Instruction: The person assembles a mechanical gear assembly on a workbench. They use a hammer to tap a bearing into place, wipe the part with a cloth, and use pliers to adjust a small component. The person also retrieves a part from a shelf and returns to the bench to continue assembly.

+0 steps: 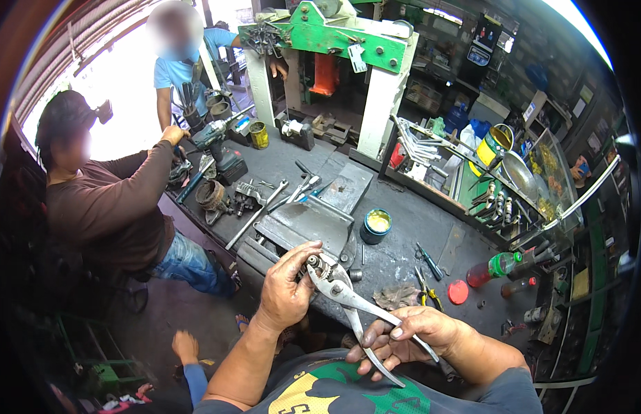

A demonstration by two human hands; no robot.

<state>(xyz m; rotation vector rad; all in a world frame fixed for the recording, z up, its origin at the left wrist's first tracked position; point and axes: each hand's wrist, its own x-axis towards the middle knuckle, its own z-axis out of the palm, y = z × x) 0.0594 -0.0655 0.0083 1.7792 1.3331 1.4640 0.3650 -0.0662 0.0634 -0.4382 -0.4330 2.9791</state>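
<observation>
In front of my body, above the near edge of the dark workbench (403,255), my left hand (284,288) closes around a small cylindrical metal part (315,262), whose end shows above the fingers. My right hand (420,334) grips the long handles of metal slip-joint pliers (342,293), its fingers wrapped around and between them. The pliers' jaws lie at the metal part; the left palm hides how tightly they hold it. Just beyond my left hand is a large bench vise (303,228). Some of the fingers on both hands look darkened with grime.
An open can of yellow grease (378,222) stands beyond the pliers. Yellow-handled pliers (428,290), a red lid (458,292) and a red-liquid bottle (487,270) are rightward. A green-topped press (348,41) stands behind. At left, a person in brown (106,200) reaches toward a power drill (213,134).
</observation>
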